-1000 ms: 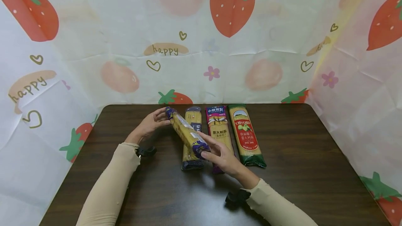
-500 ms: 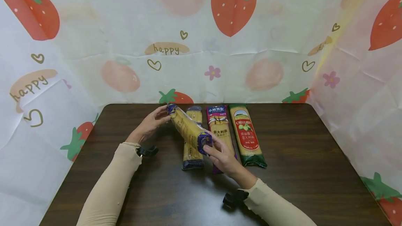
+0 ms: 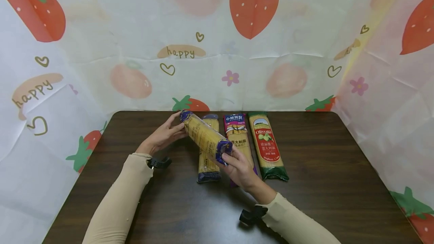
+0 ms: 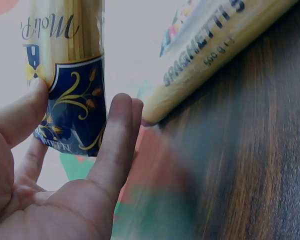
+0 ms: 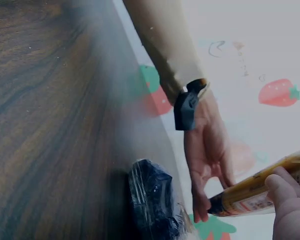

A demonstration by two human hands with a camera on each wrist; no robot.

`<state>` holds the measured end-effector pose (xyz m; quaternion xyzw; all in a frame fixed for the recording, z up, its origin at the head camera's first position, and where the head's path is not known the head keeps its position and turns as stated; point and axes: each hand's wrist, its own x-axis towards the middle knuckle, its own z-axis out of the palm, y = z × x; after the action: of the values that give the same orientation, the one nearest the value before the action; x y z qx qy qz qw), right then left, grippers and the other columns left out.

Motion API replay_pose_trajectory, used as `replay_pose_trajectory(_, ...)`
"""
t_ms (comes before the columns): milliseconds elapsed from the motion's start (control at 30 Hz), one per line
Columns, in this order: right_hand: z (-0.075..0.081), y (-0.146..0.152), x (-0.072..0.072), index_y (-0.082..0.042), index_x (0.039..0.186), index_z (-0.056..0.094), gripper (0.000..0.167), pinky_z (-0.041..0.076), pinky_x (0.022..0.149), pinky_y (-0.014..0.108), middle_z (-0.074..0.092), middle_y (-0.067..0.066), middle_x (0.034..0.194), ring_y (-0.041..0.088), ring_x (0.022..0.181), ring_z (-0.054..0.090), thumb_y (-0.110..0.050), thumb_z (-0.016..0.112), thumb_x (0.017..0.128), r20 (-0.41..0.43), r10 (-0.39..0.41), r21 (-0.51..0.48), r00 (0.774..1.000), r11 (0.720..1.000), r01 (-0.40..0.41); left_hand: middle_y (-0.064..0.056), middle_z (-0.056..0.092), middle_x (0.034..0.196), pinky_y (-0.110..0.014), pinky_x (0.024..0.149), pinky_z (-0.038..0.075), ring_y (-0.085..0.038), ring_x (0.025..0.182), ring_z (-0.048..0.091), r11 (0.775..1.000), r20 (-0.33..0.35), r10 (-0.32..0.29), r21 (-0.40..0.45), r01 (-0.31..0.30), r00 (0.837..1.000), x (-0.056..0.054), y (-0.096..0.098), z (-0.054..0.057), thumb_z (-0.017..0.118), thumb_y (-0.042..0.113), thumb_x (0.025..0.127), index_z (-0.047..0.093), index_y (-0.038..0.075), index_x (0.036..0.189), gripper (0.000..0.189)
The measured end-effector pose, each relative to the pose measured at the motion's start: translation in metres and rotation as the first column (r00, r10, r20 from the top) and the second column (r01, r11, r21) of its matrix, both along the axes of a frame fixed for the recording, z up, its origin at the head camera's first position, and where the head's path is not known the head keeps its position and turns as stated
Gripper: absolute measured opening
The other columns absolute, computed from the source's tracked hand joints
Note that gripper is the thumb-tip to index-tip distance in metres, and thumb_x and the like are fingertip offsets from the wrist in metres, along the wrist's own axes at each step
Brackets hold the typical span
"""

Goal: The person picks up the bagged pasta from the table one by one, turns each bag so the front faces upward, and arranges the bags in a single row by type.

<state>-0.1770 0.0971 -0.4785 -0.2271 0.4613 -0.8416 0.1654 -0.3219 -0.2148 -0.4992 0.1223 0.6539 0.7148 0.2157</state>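
A spaghetti pack (image 3: 205, 134) with dark blue ends is held in the air, slanting down from far left to near right. My left hand (image 3: 164, 136) holds its far end, the thumb on one side and fingers around the other, as the left wrist view shows on the pack (image 4: 75, 100). With thumb and fingers, my right hand (image 3: 239, 170) grips the near end. Beneath it a second blue-ended spaghetti pack (image 3: 208, 169) lies on the table, partly covered. Right of that lie a purple pasta pack (image 3: 236, 133), partly behind my right hand, and a green-ended spaghetti pack (image 3: 266, 144) with a red label.
The dark wooden table (image 3: 322, 161) extends around the packs. A fabric backdrop (image 3: 135, 29) printed with strawberries stands along its back and sides. Each wrist wears a black strapped device (image 3: 252, 215).
The held pack has been turned about its length, so a printed side faces up now. Its near end has risen slightly with my right hand; the packs on the table stay put.
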Motion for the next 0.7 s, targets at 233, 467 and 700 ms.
replay_pose_trajectory(233, -0.0004, -0.0008, -0.0005, 0.003, 0.169, 0.013, 0.069, 0.03, 0.125, 0.057, 0.04, 0.014, 0.156, 0.024, 0.145, 0.049, -0.007, 0.043, 0.108, -0.003, 0.01, -0.024, 1.0, 1.0, -0.01, -0.028, 0.033, 0.158, -0.046, 0.118, 0.047, -0.033, 0.133, 0.058, 0.997, 0.088, 0.051, 0.057, -0.057, 0.995, 0.0015, 0.0046, 0.0028, 0.051, 0.018, 0.115, 0.006, 0.031, 0.174, 0.075)
replay_pose_trajectory(467, 0.0039, 0.0004, -0.0006, 0.005, 0.168, 0.016, 0.07, 0.026, 0.126, 0.06, 0.042, 0.016, 0.155, 0.024, 0.144, 0.05, -0.01, 0.048, 0.108, 0.033, -0.002, 0.012, 0.999, 1.0, 0.001, -0.027, 0.03, 0.159, -0.045, 0.112, 0.052, -0.03, 0.123, 0.064, 0.988, 0.09, 0.1, 0.107, -0.109, 0.991, 0.0048, 0.0079, 0.003, 0.049, 0.016, 0.116, 0.006, 0.028, 0.175, 0.074)
replay_pose_trajectory(700, 0.0003, 0.0061, -0.0025, 0.014, 0.155, 0.036, 0.061, 0.052, 0.113, 0.039, 0.06, 0.008, 0.133, 0.019, 0.124, 0.062, -0.01, 0.057, 0.104, 0.044, -0.092, 0.169, 0.995, 0.982, 0.083, -0.022, 0.037, 0.153, -0.057, 0.12, 0.041, -0.022, 0.114, 0.069, 0.979, 0.077, 0.151, 0.129, -0.16, 0.986, 0.0055, 0.008, 0.0059, 0.052, 0.019, 0.116, 0.006, 0.022, 0.175, 0.075)
